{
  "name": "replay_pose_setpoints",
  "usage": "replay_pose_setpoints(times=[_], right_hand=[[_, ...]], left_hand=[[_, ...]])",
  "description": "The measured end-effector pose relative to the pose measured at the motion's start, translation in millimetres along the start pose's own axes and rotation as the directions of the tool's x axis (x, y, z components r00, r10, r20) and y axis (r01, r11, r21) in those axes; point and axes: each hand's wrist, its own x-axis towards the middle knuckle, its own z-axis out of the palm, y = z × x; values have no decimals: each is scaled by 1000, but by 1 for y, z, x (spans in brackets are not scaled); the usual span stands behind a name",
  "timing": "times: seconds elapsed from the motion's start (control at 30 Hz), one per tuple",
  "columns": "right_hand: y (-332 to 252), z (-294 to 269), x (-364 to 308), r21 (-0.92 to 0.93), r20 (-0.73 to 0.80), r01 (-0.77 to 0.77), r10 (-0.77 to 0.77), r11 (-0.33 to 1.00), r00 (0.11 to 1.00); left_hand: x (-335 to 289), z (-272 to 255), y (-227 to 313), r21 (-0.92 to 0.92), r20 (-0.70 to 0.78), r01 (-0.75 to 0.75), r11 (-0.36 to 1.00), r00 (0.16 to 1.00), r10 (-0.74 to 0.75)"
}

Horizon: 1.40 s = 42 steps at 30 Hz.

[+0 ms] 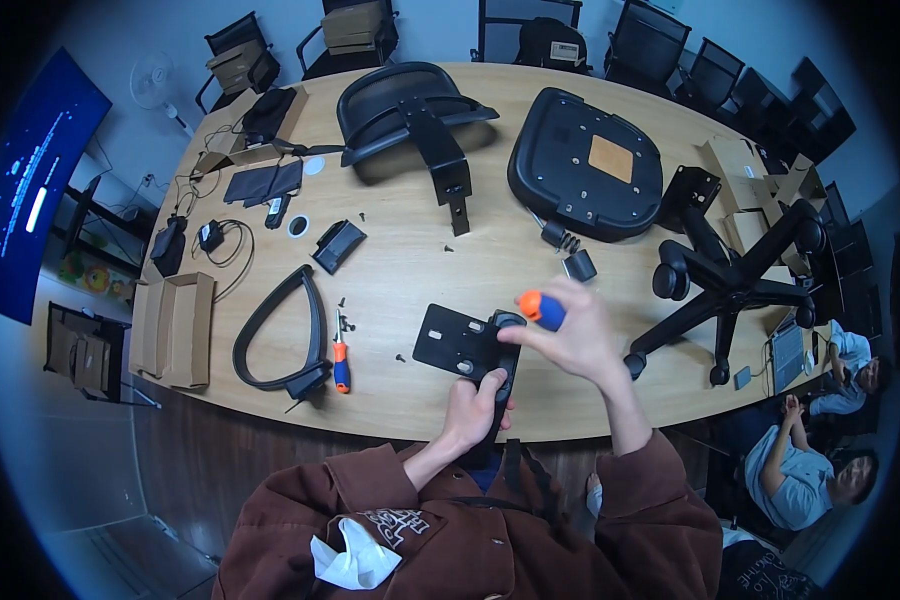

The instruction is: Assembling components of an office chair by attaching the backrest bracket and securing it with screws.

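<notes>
In front of me, at the table's near edge, my left hand grips a black metal bracket, a flat plate with slotted holes joined to a dark, elongated part. My left thumb presses on that dark part, and the other fingers go underneath. Above its far end, my right hand is closed round a screwdriver with an orange and blue handle. The screwdriver's shaft and tip are hidden. A second screwdriver lies to the left, beside a black loop-shaped armrest and several small screws.
Farther back lie a chair backrest and an upturned seat. A wheeled chair base stands right, near a gas-lift-like cylinder. An open cardboard box is at left. Two people sit at the right.
</notes>
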Motion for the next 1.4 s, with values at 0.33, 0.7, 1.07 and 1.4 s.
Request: replay_pose_setpoints(times=[0.33,0.7,1.07,1.4], right_hand=[[13,17,-19,-160,107,173,-157,972,982],[24,19,-15,-52,51,83,-80,995,995],[74,23,-9,259,31,-261,263,930,964],[155,46,37,235,-163,-305,346,923,924]], left_hand=[[1,0,4,42,19,-9,999,1000,8],[2,1,5,57,81,-25,998,997,20],[0,-2,0,29,76,-2,1000,997,-1],[0,-14,-11,-131,97,1,991,995,12]])
